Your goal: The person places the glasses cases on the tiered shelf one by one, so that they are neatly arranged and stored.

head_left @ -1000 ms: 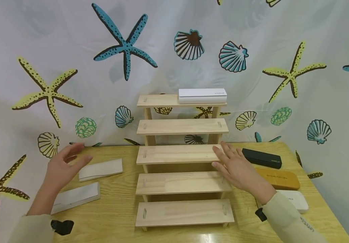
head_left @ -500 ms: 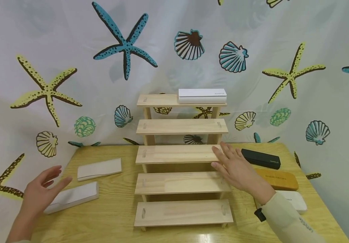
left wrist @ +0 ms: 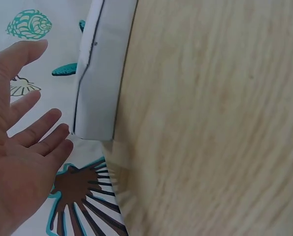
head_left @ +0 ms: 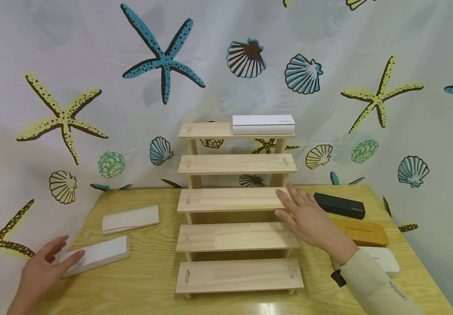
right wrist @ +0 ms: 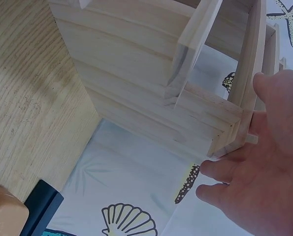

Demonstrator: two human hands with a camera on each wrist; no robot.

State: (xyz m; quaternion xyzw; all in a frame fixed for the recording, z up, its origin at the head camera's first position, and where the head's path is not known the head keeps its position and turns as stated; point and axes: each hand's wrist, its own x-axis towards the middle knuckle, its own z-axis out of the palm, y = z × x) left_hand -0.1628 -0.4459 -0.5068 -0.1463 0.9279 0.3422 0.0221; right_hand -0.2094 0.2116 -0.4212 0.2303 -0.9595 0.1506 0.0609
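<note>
My left hand (head_left: 43, 271) is low at the left, its fingers relaxed and apart and nothing in them. Right beside its fingertips lies a long white glasses case (head_left: 102, 253). In the left wrist view the end of that white case (left wrist: 99, 88) is just right of the fingers. Over at the stepped wooden rack (head_left: 236, 199), my right hand (head_left: 310, 218) rests at the right end of the middle shelf, fingers extended. From the right wrist view, thumb and fingers of the right hand (right wrist: 279, 162) lie on either side of the shelf's end.
A second white case (head_left: 131, 219) lies behind the first. On the rack's top shelf stands a white case (head_left: 263, 126). Black (head_left: 340, 205), orange (head_left: 362, 232) and white (head_left: 384, 260) cases lie right of the rack. A patterned cloth (head_left: 309, 39) hangs behind.
My left hand has moved down and left, from above the far white case to beside the nearer one. The right hand has stayed at the middle shelf.
</note>
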